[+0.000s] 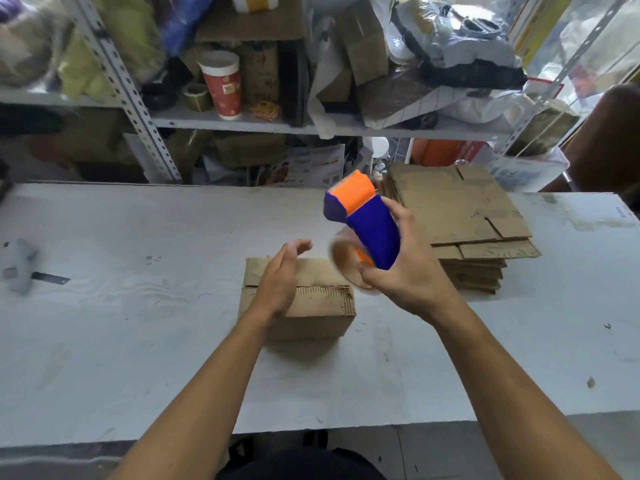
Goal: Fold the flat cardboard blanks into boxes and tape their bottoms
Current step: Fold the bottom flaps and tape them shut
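Box (304, 306) brown, flaps folded; left hand (282, 275) flat on top; right hand (398, 271) grips tape dispenser (367, 230).

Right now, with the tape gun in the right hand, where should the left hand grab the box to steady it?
Grip the box over its top left edge, coming from above. The left hand is already over that side, open. The flap seam runs left to right and must stay bare for the tape gun held in the right hand.

Right hand (405, 271) grips blue-orange tape dispenser (370, 230) above table (138, 341), roll blurred. Left hand (280, 278), fingers straight, rests on folded box (311, 306). Stack of flat blanks (464, 216) just right. Cluttered shelves (242, 119) behind.
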